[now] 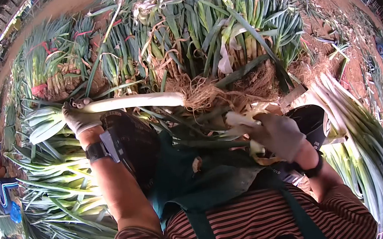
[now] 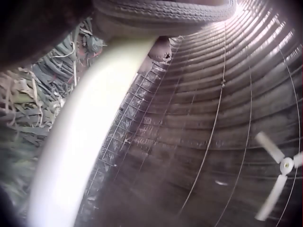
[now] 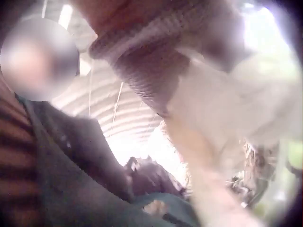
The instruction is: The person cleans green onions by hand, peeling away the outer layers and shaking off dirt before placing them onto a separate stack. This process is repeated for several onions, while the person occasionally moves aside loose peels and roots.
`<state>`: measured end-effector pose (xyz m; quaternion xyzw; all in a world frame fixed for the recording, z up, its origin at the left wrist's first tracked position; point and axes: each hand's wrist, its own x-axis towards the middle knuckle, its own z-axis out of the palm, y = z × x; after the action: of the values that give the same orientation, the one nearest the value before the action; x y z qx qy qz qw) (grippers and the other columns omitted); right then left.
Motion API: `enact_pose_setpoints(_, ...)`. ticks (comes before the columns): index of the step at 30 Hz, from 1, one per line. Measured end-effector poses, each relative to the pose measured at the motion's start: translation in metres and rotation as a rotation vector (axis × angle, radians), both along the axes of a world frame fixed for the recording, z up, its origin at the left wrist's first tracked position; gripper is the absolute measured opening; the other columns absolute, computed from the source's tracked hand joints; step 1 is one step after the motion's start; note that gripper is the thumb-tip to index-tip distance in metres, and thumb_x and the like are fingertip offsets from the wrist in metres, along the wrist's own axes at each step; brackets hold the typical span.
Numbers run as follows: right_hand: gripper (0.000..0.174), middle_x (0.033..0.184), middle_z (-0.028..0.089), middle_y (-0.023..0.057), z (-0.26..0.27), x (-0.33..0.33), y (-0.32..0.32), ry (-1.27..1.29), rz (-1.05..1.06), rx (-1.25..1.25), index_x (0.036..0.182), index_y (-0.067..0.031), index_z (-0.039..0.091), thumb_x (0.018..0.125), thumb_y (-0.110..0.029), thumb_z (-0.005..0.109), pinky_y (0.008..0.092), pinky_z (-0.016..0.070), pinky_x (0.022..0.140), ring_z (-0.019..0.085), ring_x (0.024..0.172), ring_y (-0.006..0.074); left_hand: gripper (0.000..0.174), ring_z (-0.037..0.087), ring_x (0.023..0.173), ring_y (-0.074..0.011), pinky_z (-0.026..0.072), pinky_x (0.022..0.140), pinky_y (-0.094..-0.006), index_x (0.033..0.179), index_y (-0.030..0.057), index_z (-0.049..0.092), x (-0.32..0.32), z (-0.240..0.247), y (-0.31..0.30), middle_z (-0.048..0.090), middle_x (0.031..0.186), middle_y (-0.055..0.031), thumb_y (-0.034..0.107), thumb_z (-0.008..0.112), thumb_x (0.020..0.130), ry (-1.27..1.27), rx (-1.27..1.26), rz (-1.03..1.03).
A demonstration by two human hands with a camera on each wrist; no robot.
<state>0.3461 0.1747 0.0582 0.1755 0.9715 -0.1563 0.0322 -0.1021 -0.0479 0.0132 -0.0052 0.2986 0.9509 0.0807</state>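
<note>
My gloved left hand [image 1: 80, 118] grips a long leek [image 1: 133, 102] just below its green leaves. The leek's white shaft points right and ends in a tangle of roots [image 1: 195, 95]. In the left wrist view, the pale shaft [image 2: 90, 127] runs down from beneath the glove cuff [image 2: 165, 16]. Over the lap, my gloved right hand [image 1: 279, 136] holds pale, loose leek leaves [image 1: 241, 119], with strips hanging below it. The right wrist view shows these whitish leaves [image 3: 236, 104] blurred beside the glove; the fingertips are hidden there.
Upright bundles of untrimmed leeks [image 1: 187, 30] stand in front. Clean white-stemmed leeks [image 1: 352, 119] lie heaped at my right. More leeks [image 1: 63, 195] are piled along my left. A dark green apron [image 1: 206, 182] with loose leaves on it covers the lap.
</note>
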Motion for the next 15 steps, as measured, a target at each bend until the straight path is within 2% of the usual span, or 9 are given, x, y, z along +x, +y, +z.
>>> enact_pose_setpoints(1, 0.042, 0.107, 0.063, 0.0149, -0.002, -0.018, -0.007, 0.057, -0.028, 0.230, 0.121, -0.0035, 0.056, 0.085, -0.024, 0.066, 0.0372, 0.0516, 0.078, 0.063, 0.096, 0.0305, 0.030, 0.039, 0.046, -0.0150, 0.0416, 0.052, -0.0321, 0.067, 0.0140, 0.045, 0.005, 0.012, -0.003, 0.041, 0.053, 0.0020, 0.027, 0.044, 0.094, 0.017, -0.034, 0.023)
enact_pose_setpoints(4, 0.037, 0.101, 0.065, 0.0134, 0.006, -0.059, -0.006, 0.558, 0.059, 0.117, 0.109, -0.0042, 0.061, 0.082, -0.027, 0.070, 0.0426, 0.0506, 0.079, 0.063, 0.093, 0.0338, 0.026, 0.037, 0.048, -0.0148, 0.0415, 0.053, -0.0329, 0.071, 0.0142, 0.043, 0.011, 0.051, -0.020, 0.039, 0.055, 0.0017, 0.025, 0.043, 0.095, 0.102, -0.120, 0.127)
enact_pose_setpoints(5, 0.033, 0.097, 0.065, 0.0132, 0.015, -0.071, -0.008, 0.564, 0.059, 0.006, 0.103, -0.0050, 0.062, 0.081, -0.027, 0.070, 0.0427, 0.0503, 0.079, 0.063, 0.092, 0.0341, 0.025, 0.037, 0.049, -0.0147, 0.0419, 0.054, -0.0328, 0.073, 0.0140, 0.044, 0.004, 0.058, -0.029, 0.038, 0.055, 0.0017, 0.026, 0.043, 0.095, 0.139, -0.162, 0.153)
enact_pose_setpoints(8, 0.040, 0.103, 0.064, 0.0155, 0.006, -0.100, 0.003, 0.402, 0.083, 0.041, 0.110, -0.0071, 0.058, 0.085, -0.038, 0.064, 0.0459, 0.0486, 0.081, 0.062, 0.094, 0.0352, 0.025, 0.038, 0.053, -0.0149, 0.0431, 0.057, -0.0325, 0.077, 0.0128, 0.044, -0.032, 0.069, -0.067, 0.037, 0.059, 0.0010, 0.029, 0.043, 0.096, 0.140, -0.280, 0.270)
enact_pose_setpoints(9, 0.040, 0.100, 0.065, 0.0154, -0.004, -0.110, 0.010, 0.339, 0.070, 0.012, 0.110, -0.0071, 0.057, 0.087, -0.040, 0.060, 0.0453, 0.0486, 0.080, 0.063, 0.093, 0.0360, 0.027, 0.038, 0.055, -0.0167, 0.0441, 0.059, -0.0325, 0.080, 0.0116, 0.044, -0.048, 0.069, -0.079, 0.036, 0.064, -0.0004, 0.032, 0.045, 0.097, 0.074, -0.312, 0.397)
enact_pose_setpoints(10, 0.041, 0.099, 0.065, 0.0153, -0.013, -0.119, 0.017, 0.275, 0.056, 0.017, 0.110, -0.0068, 0.058, 0.087, -0.040, 0.060, 0.0452, 0.0486, 0.081, 0.063, 0.093, 0.0359, 0.029, 0.041, 0.059, -0.0187, 0.0448, 0.061, -0.0332, 0.082, 0.0101, 0.047, -0.084, 0.051, -0.114, 0.039, 0.067, -0.0019, 0.035, 0.049, 0.096, 0.072, -0.299, 0.376)
enact_pose_setpoints(12, 0.041, 0.098, 0.066, 0.0151, -0.032, -0.134, 0.028, 0.141, 0.033, 0.016, 0.110, -0.0061, 0.058, 0.088, -0.041, 0.059, 0.0451, 0.0486, 0.081, 0.063, 0.093, 0.0356, 0.030, 0.046, 0.061, -0.0192, 0.0447, 0.062, -0.0330, 0.086, 0.0088, 0.049, -0.104, 0.040, -0.148, 0.043, 0.068, -0.0028, 0.037, 0.053, 0.095, 0.033, -0.505, 0.502)
enact_pose_setpoints(15, 0.039, 0.097, 0.066, 0.0166, -0.063, -0.158, 0.034, -0.085, 0.016, -0.046, 0.104, -0.0064, 0.062, 0.089, -0.042, 0.057, 0.0449, 0.0486, 0.081, 0.064, 0.094, 0.0333, 0.036, 0.051, 0.066, -0.0184, 0.0464, 0.064, -0.0363, 0.096, 0.0059, 0.056, -0.134, -0.017, -0.231, 0.052, 0.078, -0.0049, 0.042, 0.056, 0.093, -0.041, -0.725, 0.583)
